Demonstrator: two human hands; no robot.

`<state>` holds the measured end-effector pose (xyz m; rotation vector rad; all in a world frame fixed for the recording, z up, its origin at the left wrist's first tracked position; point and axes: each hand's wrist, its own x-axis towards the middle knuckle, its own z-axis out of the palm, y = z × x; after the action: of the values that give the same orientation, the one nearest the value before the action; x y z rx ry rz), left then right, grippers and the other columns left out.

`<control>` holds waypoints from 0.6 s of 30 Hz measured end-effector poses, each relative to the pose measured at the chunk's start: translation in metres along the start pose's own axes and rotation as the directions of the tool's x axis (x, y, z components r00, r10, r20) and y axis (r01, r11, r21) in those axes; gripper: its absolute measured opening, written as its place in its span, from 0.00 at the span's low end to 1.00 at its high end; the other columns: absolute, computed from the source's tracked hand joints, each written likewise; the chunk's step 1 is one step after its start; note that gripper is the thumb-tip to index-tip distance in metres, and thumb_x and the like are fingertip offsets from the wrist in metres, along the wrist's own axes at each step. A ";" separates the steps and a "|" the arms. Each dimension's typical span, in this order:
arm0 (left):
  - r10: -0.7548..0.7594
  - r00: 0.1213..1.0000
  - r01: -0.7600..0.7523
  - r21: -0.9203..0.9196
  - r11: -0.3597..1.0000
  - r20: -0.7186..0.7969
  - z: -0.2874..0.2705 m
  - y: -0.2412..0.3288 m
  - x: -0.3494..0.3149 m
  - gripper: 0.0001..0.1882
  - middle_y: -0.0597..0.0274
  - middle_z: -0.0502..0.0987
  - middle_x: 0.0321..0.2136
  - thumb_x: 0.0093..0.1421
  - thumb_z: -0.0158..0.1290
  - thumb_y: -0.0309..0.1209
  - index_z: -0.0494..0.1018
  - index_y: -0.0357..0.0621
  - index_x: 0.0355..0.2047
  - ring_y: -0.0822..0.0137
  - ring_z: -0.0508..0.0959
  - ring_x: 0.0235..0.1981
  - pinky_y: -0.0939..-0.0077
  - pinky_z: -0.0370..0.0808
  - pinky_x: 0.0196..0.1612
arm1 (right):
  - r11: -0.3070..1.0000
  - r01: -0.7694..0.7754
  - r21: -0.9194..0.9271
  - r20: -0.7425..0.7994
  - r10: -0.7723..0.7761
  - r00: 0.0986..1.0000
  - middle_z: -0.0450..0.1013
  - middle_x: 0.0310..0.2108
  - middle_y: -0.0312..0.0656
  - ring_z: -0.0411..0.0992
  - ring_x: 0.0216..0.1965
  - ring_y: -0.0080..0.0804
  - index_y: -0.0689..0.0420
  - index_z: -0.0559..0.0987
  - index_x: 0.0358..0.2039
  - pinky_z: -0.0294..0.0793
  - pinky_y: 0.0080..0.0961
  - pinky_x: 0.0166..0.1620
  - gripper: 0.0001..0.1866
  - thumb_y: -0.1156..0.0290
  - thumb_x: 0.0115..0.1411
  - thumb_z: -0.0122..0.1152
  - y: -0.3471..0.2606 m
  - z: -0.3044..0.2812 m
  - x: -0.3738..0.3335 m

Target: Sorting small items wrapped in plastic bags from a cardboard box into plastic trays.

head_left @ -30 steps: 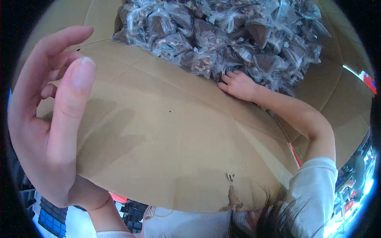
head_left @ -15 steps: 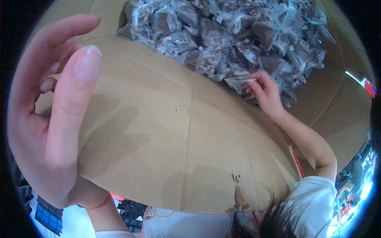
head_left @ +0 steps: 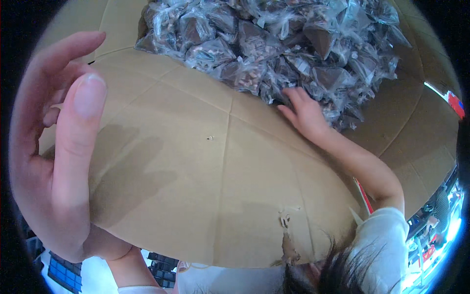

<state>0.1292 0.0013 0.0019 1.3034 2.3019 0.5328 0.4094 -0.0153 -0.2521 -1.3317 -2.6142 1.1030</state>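
A large heap of clear plastic bags [head_left: 254, 41], each with small brownish-grey pieces inside, fills the far part of a cardboard box [head_left: 161, 181]. My right hand [head_left: 308, 115] reaches over the cardboard to the near edge of the heap. Its thumb and fingers are apart, the fingertips touch the bags, and no bag is seen held. At the far left, close up, my left hand [head_left: 63, 147] is raised with its fingers curved and its thumb apart from them. Nothing shows between them.
The near cardboard panel has creases and a torn hole [head_left: 289, 242] at its lower edge. Along the right, a cardboard wall [head_left: 406, 132] rises beside the heap. Black and blue trays [head_left: 63, 272] show at the lower left. Dark hair hangs at the bottom.
My right hand has opened from a pinch on clear plastic and moved a little left along the heap's edge. My left hand has shifted slightly left and down in view.
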 end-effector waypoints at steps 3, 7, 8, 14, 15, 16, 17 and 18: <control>0.028 0.999 -0.028 0.011 1.000 -0.022 0.005 0.003 0.000 0.18 0.61 0.71 0.35 0.61 0.43 0.34 0.71 0.34 0.45 0.72 0.70 0.39 0.80 0.65 0.47 | 0.988 0.065 -0.138 0.148 -0.044 0.988 0.68 0.34 0.50 0.73 0.34 0.46 0.55 0.70 0.40 0.74 0.40 0.33 0.12 0.71 0.54 0.56 0.003 0.016 0.016; 0.070 0.997 -0.070 0.003 0.998 -0.020 0.004 -0.005 0.005 0.18 0.61 0.71 0.35 0.61 0.44 0.34 0.71 0.34 0.45 0.72 0.70 0.39 0.80 0.65 0.47 | 0.984 0.028 -0.175 0.172 0.002 0.985 0.68 0.35 0.49 0.73 0.35 0.46 0.55 0.67 0.38 0.76 0.38 0.35 0.11 0.74 0.52 0.50 0.030 0.005 0.034; 0.085 0.996 -0.085 0.000 0.996 -0.007 0.005 -0.008 0.008 0.18 0.61 0.71 0.35 0.61 0.44 0.34 0.71 0.34 0.45 0.72 0.70 0.39 0.80 0.65 0.47 | 0.983 0.004 -0.184 0.148 0.024 0.989 0.68 0.34 0.48 0.73 0.36 0.45 0.55 0.67 0.38 0.76 0.37 0.34 0.11 0.74 0.52 0.50 0.028 0.008 0.030; 0.127 0.992 -0.127 0.036 0.991 0.013 -0.006 -0.015 0.005 0.18 0.60 0.71 0.34 0.60 0.44 0.35 0.71 0.34 0.45 0.72 0.70 0.38 0.80 0.65 0.46 | 0.936 0.051 -0.349 0.083 -0.023 0.996 0.70 0.31 0.43 0.71 0.36 0.41 0.58 0.67 0.38 0.76 0.34 0.33 0.11 0.74 0.52 0.51 0.013 0.010 0.025; 0.135 0.991 -0.136 0.039 0.990 0.018 -0.008 -0.015 0.005 0.18 0.60 0.71 0.34 0.60 0.44 0.35 0.71 0.34 0.45 0.72 0.70 0.38 0.80 0.65 0.46 | 0.925 0.051 -0.377 0.076 -0.024 0.997 0.70 0.30 0.42 0.71 0.36 0.41 0.58 0.67 0.37 0.76 0.33 0.33 0.11 0.74 0.52 0.51 0.013 0.010 0.024; 0.142 0.990 -0.143 0.041 0.989 0.020 -0.009 -0.016 0.005 0.18 0.60 0.71 0.34 0.60 0.44 0.35 0.71 0.34 0.45 0.72 0.70 0.38 0.80 0.65 0.46 | 0.926 0.114 -0.359 0.080 -0.091 0.993 0.70 0.31 0.44 0.71 0.36 0.42 0.58 0.68 0.38 0.76 0.33 0.34 0.13 0.75 0.51 0.53 0.016 0.011 0.025; 0.149 0.989 -0.149 0.043 0.988 0.015 -0.011 -0.017 0.005 0.18 0.60 0.71 0.34 0.60 0.45 0.35 0.71 0.34 0.45 0.72 0.70 0.38 0.80 0.65 0.46 | 0.924 0.178 -0.340 0.084 -0.159 0.984 0.70 0.31 0.45 0.71 0.36 0.43 0.57 0.68 0.39 0.75 0.34 0.35 0.15 0.76 0.49 0.55 0.022 0.013 0.027; 0.160 0.987 -0.160 0.043 0.986 0.020 -0.011 -0.018 0.007 0.18 0.60 0.71 0.34 0.60 0.45 0.35 0.71 0.34 0.45 0.72 0.70 0.38 0.80 0.65 0.46 | 0.918 0.233 -0.321 0.084 -0.218 0.972 0.70 0.31 0.47 0.71 0.36 0.44 0.57 0.68 0.39 0.75 0.34 0.36 0.17 0.76 0.47 0.57 0.024 0.012 0.030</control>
<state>0.1077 -0.0020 0.0003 1.5176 2.2195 0.5231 0.4040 0.0085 -0.2837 -1.0110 -2.9921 0.6961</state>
